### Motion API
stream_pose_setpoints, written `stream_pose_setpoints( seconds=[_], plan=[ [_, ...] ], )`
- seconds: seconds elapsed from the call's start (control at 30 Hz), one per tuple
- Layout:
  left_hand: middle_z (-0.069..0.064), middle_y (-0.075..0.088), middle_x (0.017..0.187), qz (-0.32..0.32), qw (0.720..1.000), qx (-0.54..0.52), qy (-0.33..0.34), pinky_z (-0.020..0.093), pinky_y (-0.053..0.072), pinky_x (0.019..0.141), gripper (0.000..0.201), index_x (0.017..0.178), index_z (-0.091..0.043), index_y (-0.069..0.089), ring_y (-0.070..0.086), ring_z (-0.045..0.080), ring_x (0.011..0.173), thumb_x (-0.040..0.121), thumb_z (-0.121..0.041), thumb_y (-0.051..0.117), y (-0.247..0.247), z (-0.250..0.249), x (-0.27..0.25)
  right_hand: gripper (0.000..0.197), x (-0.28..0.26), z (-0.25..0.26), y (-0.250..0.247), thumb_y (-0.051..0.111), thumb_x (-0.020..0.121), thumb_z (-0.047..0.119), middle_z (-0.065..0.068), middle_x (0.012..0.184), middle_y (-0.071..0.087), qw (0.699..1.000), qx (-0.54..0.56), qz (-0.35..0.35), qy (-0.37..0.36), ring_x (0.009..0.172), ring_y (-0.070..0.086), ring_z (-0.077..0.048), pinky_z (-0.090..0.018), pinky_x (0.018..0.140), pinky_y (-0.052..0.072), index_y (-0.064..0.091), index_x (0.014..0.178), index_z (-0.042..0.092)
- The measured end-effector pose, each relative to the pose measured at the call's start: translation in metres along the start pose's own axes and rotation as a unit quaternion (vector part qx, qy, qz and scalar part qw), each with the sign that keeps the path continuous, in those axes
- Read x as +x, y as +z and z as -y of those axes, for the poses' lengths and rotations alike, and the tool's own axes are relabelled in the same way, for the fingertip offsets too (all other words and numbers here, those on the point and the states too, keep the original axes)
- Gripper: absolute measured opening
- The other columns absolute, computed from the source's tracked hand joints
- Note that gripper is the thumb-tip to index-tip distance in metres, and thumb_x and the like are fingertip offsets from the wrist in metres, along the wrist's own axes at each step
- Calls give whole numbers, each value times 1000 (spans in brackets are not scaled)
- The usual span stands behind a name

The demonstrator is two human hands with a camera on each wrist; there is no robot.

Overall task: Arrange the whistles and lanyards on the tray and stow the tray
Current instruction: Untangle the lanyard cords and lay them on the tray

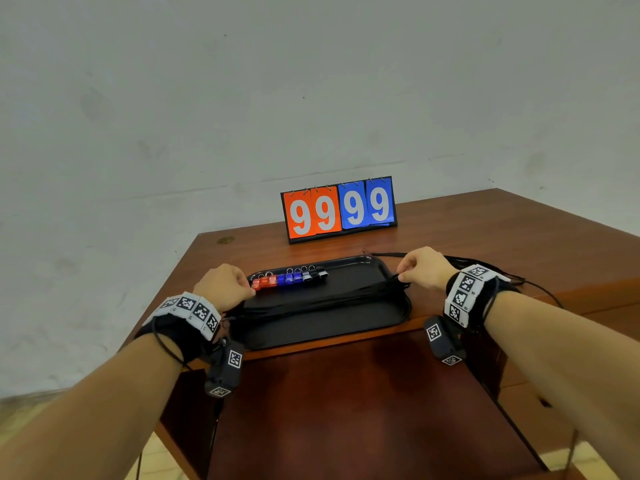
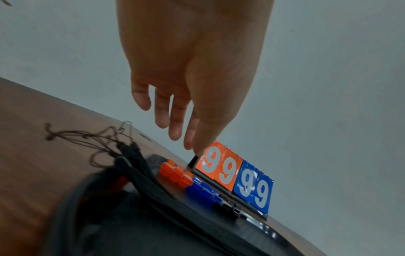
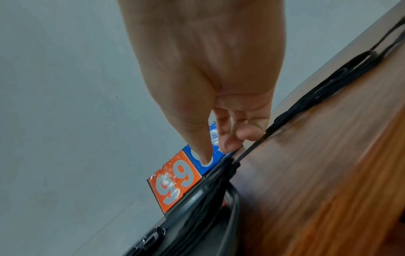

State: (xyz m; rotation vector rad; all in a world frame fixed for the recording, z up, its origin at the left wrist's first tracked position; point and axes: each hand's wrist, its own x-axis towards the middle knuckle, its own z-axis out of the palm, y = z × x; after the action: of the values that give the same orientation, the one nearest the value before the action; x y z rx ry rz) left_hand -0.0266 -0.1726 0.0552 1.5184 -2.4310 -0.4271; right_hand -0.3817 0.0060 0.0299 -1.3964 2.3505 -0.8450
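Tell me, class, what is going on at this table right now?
A person is laying a bundle of black lanyards across a black tray on a wooden table. The left hand is at the bundle's left end and the right hand pinches it at the tray's right edge. Red, blue and black whistles already sit in a row along the tray's far side. A flip scoreboard reading 99 99 stands behind. The tray has not been stowed yet.

Your brown wooden tabletop point(image 1: 467, 233)
On it you have a black tray point(image 1: 346, 323) near the front edge, a scoreboard point(image 1: 339, 209) behind it, and lanyards point(image 1: 485, 263) trailing off the tray's right end.
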Motion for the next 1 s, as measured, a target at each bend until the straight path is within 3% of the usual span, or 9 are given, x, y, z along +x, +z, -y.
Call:
stream_pose_setpoints(
  seconds=[0.1,0.2,0.3,0.47,0.6,0.7,0.8,1.0],
  plan=[
    [-3,69,86,-9,999,-10,30,38,57,79,13,84,-25,68,64,15,78,91,-35,65,3,-24,2,6,-4,-3,-12,69,88,15,4,94,67,999,21,-23,-1,87,60,-11,-24,76,44,73,89,19],
    [-2,70,96,-4,998,-22,61,38,54,87,15,92,-24,69,64,15,89,97,-32,57,14,-56,8,6,-6,-11,-29,66,91,17,5,93,63,998,46,-45,11,75,59,-9,-20,61,44,70,94,20],
    [-3,69,99,19,995,-36,89,40,53,91,15,98,-23,69,63,15,93,97,-31,56,28,-95,14,13,-7,-22,-48,66,92,16,1,97,64,995,79,-51,36,75,65,-15,-23,53,48,64,104,21],
    [-4,68,100,42,987,-56,145,41,53,92,14,97,-25,70,63,16,95,95,-31,58,53,-164,23,17,-12,-54,-74,62,93,12,0,93,63,991,98,-63,63,76,65,-16,-32,63,57,62,109,19],
    [-4,68,100,48,980,-62,182,39,52,90,14,96,-24,70,63,19,95,95,-31,57,80,-215,25,20,-12,-86,-89,62,93,12,0,91,62,991,81,-75,77,73,61,-15,-26,55,50,63,111,18],
    [-3,70,98,59,975,-64,205,37,52,90,17,97,-21,71,64,18,93,95,-30,56,99,-243,27,23,-11,-103,-97,63,91,13,-1,101,64,993,53,-70,73,73,62,-13,-21,55,47,64,113,18],
    [-2,72,93,72,971,-67,217,37,53,88,18,95,-18,71,66,18,89,95,-28,56,113,-264,33,30,-6,-112,-101,62,91,13,1,106,65,997,13,-37,61,81,62,-12,-17,60,45,64,120,15],
    [-3,71,92,87,971,-72,209,38,54,87,19,94,-18,70,66,17,87,94,-25,53,127,-286,48,41,30,-100,-98,64,93,19,-2,137,57,993,-86,85,12,121,56,-21,-29,97,44,60,133,18]
  ],
)
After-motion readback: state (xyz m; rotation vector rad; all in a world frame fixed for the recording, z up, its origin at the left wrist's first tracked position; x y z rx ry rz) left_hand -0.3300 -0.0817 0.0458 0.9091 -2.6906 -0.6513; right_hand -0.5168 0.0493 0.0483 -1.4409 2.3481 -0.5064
